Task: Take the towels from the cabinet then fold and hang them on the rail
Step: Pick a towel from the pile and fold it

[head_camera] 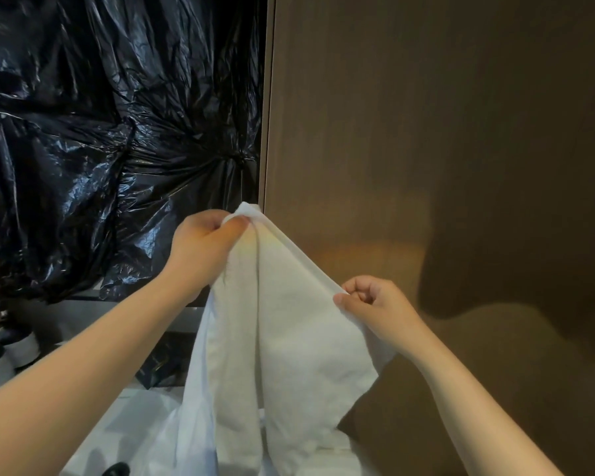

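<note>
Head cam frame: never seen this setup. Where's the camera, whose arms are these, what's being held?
There is no robot here. A person is working with two bare hands, and the single picture comes from a wide-angle camera worn on their head, looking forward and down, so the arms reach in from the bottom edge.

The left hand pinches the top corner of a white towel, held high. The right hand pinches the towel's edge lower down and to the right. The towel hangs down between them, creased lengthwise.

Behind on the left is crumpled black plastic. On the right is a flat brown panel. At lower left stand what look like dark shoes with pale soles. No rail shows in this frame.
</note>
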`<state>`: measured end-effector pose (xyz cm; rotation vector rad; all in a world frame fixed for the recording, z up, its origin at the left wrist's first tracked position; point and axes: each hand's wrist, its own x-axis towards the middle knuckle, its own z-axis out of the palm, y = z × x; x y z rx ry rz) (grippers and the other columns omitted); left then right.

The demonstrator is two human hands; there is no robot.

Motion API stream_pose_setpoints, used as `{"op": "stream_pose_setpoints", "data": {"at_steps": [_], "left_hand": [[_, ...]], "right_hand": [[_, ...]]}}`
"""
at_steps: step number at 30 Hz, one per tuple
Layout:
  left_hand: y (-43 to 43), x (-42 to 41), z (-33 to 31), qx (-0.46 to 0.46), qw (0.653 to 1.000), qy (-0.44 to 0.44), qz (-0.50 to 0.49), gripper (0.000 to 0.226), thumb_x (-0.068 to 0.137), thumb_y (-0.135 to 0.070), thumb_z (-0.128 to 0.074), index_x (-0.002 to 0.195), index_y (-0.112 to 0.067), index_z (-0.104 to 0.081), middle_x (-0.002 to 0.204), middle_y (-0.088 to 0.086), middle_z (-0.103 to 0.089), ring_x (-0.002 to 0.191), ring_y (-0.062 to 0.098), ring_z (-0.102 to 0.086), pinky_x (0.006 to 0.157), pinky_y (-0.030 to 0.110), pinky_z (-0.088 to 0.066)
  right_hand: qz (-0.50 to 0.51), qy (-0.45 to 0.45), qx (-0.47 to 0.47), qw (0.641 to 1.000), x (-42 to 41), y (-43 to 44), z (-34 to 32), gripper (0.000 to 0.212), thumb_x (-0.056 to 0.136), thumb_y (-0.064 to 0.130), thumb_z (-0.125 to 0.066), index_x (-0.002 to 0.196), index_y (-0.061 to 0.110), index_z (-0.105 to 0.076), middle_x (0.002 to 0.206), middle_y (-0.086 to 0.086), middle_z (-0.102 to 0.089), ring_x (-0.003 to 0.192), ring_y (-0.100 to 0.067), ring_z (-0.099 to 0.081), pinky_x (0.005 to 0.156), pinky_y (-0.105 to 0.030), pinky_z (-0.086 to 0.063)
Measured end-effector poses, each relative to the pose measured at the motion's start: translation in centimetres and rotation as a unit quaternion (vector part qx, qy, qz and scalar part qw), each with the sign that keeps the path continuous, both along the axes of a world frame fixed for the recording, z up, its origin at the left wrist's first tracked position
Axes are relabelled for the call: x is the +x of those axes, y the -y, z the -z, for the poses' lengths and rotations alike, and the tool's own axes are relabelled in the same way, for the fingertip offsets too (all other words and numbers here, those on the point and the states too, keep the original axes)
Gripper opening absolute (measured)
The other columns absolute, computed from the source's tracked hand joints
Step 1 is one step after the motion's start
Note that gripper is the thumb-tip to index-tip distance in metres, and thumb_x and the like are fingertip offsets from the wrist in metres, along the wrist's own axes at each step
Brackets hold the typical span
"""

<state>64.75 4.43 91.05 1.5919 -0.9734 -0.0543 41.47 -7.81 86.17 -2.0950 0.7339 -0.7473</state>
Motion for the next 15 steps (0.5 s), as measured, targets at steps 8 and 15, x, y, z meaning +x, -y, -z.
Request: {"op": "stream_pose_setpoints", "data": {"at_steps": [8,15], "left_hand": [[0.8,1.1,1.1,-0.006,1.000,-0.007,-0.027,0.031,0.092,-0.037,-0.055,0.078,-0.012,-0.068,0.078,0.014,-0.064,0.064,0.017,-0.056,0.060,0.028,-0.042],[1.5,0.9,1.8,0.027,0.999,0.025,-0.013,0.033,0.092,-0.042,-0.056,0.074,-0.015,-0.064,0.069,0.008,-0.060,0.061,0.013,-0.054,0.058,0.026,-0.039]], "right_hand": [[0.110,-0.058,-0.069,0.990,-1.4,1.2,3.2,0.027,0.097,0.041,-0.052,0.076,0.024,-0.056,0.067,0.006,-0.057,0.061,-0.009,-0.054,0.052,-0.019,-0.038],[0.152,0.042,-0.085,0.984,-2.6,0.6,1.8,0.027,0.096,0.032,-0.057,0.074,0.015,-0.058,0.064,0.003,-0.055,0.056,-0.005,-0.049,0.051,-0.016,-0.036]]}}
